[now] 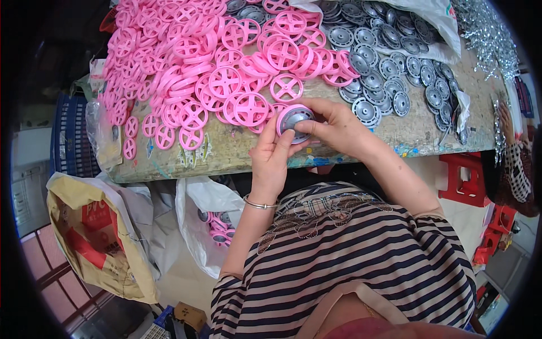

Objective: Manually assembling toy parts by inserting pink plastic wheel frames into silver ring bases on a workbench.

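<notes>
Both of my hands meet at the table's near edge around one pink toy wheel rim with a grey hubcap point(294, 120) set in its face. My left hand point(273, 148) grips the pink ring from the left and below, its thumb on the lower edge. From the right, my right hand point(337, 125) holds the ring, its thumb pressing on the grey disc. Just beyond my hands lies a large heap of pink spoked rings point(192, 73). To its right spreads a pile of grey hubcap discs point(372, 82).
The worn wooden table point(226, 155) carries both heaps. Below its edge, a white sack point(195, 195) holds pink-and-grey assembled wheels. A brown paper sack point(135, 271) stands at left. Silver tinsel point(488, 37) hangs at far right, near another person's arm point(506, 121) and a red stool point(466, 179).
</notes>
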Available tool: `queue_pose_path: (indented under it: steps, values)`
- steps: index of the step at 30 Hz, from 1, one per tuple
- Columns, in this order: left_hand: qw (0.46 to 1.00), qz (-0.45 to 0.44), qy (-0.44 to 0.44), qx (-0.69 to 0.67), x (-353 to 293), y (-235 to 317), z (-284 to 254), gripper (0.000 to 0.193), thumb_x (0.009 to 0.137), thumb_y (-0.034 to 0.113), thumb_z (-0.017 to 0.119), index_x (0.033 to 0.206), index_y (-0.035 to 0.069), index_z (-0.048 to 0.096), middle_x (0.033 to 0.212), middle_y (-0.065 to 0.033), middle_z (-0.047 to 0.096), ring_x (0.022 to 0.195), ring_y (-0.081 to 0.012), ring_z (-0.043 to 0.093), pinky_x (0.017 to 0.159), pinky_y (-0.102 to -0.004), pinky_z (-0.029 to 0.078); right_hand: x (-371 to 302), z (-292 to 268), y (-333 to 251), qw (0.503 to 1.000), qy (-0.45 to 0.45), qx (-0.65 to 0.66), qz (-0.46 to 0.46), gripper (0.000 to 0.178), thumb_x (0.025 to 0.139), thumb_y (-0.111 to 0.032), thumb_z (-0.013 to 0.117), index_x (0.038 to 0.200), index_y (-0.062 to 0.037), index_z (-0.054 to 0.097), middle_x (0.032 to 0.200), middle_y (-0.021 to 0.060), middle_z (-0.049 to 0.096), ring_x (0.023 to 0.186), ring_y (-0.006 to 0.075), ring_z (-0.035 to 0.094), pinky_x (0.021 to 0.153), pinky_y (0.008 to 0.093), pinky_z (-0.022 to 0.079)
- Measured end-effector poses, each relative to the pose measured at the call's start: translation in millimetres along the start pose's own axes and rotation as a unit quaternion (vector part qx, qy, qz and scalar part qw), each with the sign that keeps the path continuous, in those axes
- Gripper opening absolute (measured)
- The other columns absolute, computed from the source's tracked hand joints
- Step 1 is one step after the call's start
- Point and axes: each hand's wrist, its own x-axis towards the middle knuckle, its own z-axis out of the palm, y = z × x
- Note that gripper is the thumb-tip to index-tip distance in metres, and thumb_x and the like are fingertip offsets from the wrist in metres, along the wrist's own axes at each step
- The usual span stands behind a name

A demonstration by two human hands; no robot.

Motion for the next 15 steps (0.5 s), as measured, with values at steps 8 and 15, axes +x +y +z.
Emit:
queue_pose_path:
  steps: [8, 15]
  values:
    - [0.999, -0.005, -0.03, 0.044, -18.9, 3.1, -16.8, 0.036, 0.098, 0.006, 0.043, 0.133, -0.001, 0.042, 0.119, -0.0123, 0.054, 0.104, -0.0202, 0.059, 0.085, -0.0337, 0.056, -10.2, 13.4, -8.1, 0.981, -0.083, 0.093, 0.149, 0.02, 0.083, -0.008, 0.069, 0.101, -0.0031, 0.063, 0.083, -0.0011, 0.064, 0.076, 0.0059, 0.058, 0.07, 0.0224, 0.048]
    - [0.864, 0.132, 0.363, 0.323, -91.7, 20.2, -95.2, 0.032, 0.1, 0.016, 0.039, 0.126, -0.001, 0.048, 0.114, -0.0117, 0.057, 0.099, -0.0205, 0.058, 0.084, -0.0315, 0.05, 26.6, -74.7, 15.5, 0.931, 0.163, -0.313, -0.096, 0.036, 0.082, -0.023, 0.069, 0.109, -0.0009, 0.06, 0.108, 0.0119, 0.059, 0.101, 0.0253, 0.055, 0.087, 0.0356, 0.044]
